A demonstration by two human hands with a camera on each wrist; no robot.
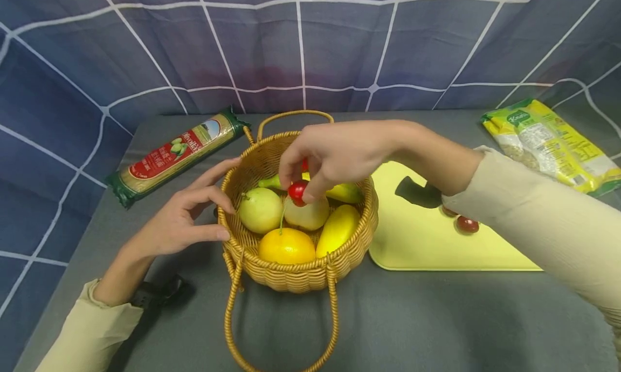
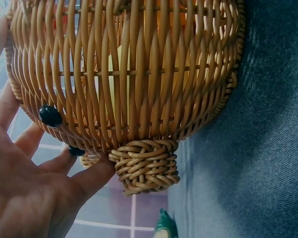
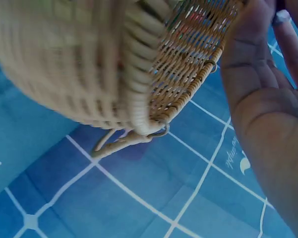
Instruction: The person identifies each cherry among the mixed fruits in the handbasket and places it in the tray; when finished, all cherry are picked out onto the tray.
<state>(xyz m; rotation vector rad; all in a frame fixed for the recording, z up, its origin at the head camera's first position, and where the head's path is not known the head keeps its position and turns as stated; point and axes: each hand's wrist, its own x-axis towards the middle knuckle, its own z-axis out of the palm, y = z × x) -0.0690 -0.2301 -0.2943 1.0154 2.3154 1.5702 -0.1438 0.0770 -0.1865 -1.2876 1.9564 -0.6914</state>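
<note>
My right hand (image 1: 335,156) hangs over the woven basket (image 1: 296,275), pinching a red cherry (image 1: 297,191) with a thin stem between thumb and fingers. Inside lie two pale green pears (image 1: 261,210), an orange (image 1: 287,247) and a yellow mango (image 1: 338,230). A banana (image 1: 345,193) is partly covered by the hand, and a bit of something red shows behind the fingers. My left hand (image 1: 186,218) touches the basket's left rim with spread fingers. In the left wrist view, its thumb lies beside a wicker knob (image 2: 146,166) on the basket's side.
Right of the basket lies a yellow cutting board (image 1: 417,248) with dark red cherries (image 1: 467,225), partly behind my right forearm. A pasta packet (image 1: 177,156) is at the back left, a yellow-green bag (image 1: 548,140) at the back right. One basket handle (image 1: 335,318) lies folded toward me.
</note>
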